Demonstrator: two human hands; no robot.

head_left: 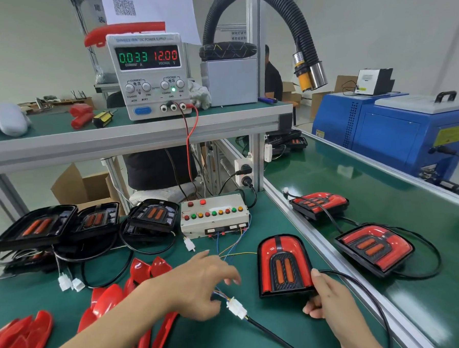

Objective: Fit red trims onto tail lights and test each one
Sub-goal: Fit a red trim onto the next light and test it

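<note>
Right hand [326,299] grips tail light [282,267] near edge; left hand [204,279] relaxed beside connector [236,307].

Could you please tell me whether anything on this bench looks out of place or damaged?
Nothing looks damaged or spilled. The red trims lie in a loose pile and the untrimmed tail lights are stacked unevenly with tangled cables, which seems ordinary staging. The trimmed tail light lies flat, its white connector mated.

Both bare forearms reach forward from the lower edge of the view. The left hand [202,284] hangs palm down with fingers loosely spread and slightly bent, thumb tucked below. The right hand [325,297] angles inward, thumb raised and fingers curled underneath.
</note>
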